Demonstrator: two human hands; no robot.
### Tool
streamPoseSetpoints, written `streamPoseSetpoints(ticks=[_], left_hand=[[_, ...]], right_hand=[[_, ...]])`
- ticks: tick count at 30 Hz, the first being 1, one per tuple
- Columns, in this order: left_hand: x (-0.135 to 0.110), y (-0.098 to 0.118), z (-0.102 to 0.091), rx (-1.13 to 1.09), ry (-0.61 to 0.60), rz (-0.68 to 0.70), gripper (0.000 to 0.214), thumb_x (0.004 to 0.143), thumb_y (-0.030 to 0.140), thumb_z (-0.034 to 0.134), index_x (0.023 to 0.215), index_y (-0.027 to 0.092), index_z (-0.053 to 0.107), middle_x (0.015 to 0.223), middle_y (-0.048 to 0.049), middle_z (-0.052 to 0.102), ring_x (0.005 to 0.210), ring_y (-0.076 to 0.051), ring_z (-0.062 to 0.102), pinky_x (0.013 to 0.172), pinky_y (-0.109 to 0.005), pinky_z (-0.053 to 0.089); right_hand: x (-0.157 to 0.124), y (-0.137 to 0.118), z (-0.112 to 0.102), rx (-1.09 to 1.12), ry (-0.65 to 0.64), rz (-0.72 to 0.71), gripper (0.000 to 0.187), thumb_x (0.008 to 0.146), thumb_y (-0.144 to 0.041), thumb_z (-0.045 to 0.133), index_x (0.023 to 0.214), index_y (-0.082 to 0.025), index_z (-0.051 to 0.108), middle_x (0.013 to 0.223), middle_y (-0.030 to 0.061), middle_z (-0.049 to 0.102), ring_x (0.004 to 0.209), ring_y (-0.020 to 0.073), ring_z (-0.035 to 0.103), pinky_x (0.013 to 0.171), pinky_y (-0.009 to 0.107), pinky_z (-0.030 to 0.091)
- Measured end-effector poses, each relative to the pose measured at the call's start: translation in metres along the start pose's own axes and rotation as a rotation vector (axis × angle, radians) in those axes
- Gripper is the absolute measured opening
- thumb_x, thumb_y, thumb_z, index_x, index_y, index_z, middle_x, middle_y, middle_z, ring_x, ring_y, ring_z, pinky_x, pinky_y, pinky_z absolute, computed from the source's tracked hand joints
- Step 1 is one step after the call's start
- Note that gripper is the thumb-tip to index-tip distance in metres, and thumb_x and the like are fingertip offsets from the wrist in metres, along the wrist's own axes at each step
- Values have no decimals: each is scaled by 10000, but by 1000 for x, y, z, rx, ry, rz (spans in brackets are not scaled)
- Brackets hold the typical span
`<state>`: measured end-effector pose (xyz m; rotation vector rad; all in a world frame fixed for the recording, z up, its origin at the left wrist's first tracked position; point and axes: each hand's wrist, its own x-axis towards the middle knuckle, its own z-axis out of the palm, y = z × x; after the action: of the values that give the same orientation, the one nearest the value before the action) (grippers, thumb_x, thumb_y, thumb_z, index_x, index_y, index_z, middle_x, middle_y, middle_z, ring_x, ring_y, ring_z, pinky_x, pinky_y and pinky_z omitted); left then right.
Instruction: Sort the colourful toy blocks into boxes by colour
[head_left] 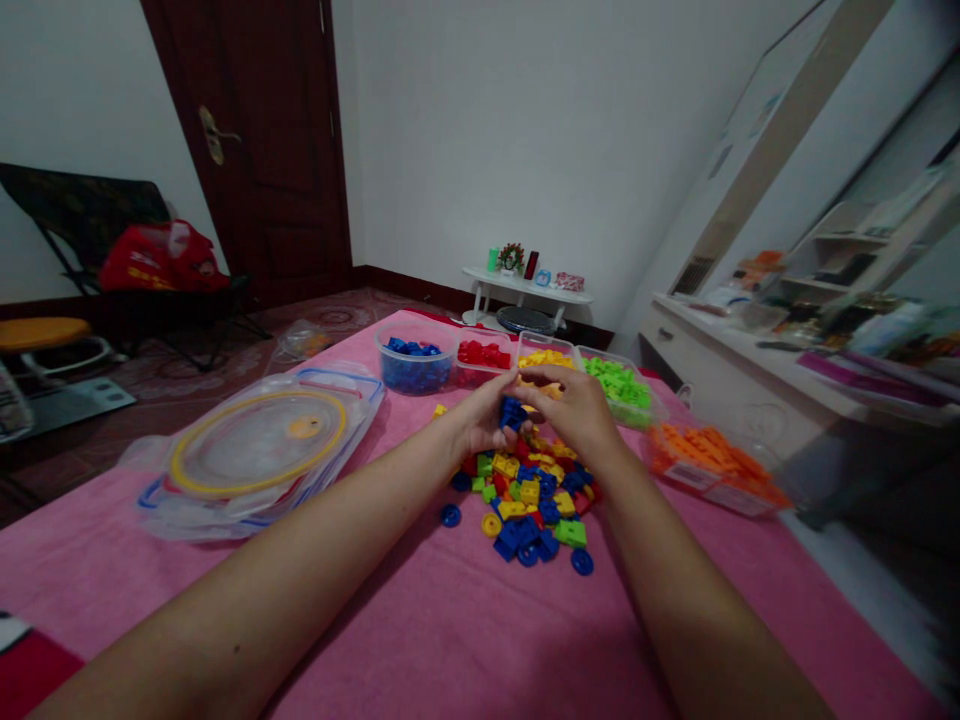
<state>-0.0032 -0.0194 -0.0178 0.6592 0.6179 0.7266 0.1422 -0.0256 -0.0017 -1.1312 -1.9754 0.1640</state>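
Observation:
My left hand (pixel 487 415), palm turned up and fingers curled, holds blue toy bricks (pixel 512 413) above a mixed pile of toy bricks (pixel 529 490). Right against it is my right hand (pixel 566 400), its fingers bent in towards the blue bricks; whatever lies between its fingertips is too small to make out. The pile has blue, yellow, red and green pieces, with blue wheels (pixel 582 562) and a yellow wheel (pixel 491 525) at its near edge. Part of the pile is hidden behind both hands.
Beyond the hands stand clear tubs of blue bricks (pixel 415 370), red bricks (pixel 482 354), yellow bricks (pixel 546 357) and green bricks (pixel 619 388). Orange bricks (pixel 705 455) fill a box at right. Stacked lids (pixel 259 445) lie left on the pink cloth (pixel 420 620).

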Motion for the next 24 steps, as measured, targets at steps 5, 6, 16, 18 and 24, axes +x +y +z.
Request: streamPoseSetpoints(ticks=[5,6,16,18,24], left_hand=[[0,10,1,64,75,109,142,804,277,561,796,135,554,612,4,508,395,-20,395,309,-84,173],[-1,15,2,82,108,150,133,802,264,557,790,131,556,607,7,501,390,-15,380,311,-85,162],[-5,127,-27,1413,888,763,241,762,323,583,804,120,706,762,-86,663,671,-135,549,559,-210,376],[-6,143,-52,1645,966,715,248,752,322,594,840,131,724,853,-101,690,796,-176,578,658,-231,400],[-17,150,-90,1941,965,515,341,732,398,624,942,148,725,964,-119,692,942,-216,571,802,-259,404]], right_hand=[[2,-4,-10,-9,60,-27,169,766,-326,628,826,-198,720,840,37,714,786,174,642,738,282,474],[2,-4,-12,-9,64,-32,168,770,-319,621,824,-195,720,837,38,713,781,173,640,730,280,472],[4,-4,-22,-29,138,0,160,768,-266,579,772,-184,716,812,36,717,758,174,642,734,283,469],[4,-1,-24,-25,158,23,174,768,-287,577,779,-187,719,804,37,719,755,180,647,730,288,474],[6,8,-32,-80,182,35,183,758,-285,576,776,-184,727,792,43,722,733,184,648,694,282,474]])
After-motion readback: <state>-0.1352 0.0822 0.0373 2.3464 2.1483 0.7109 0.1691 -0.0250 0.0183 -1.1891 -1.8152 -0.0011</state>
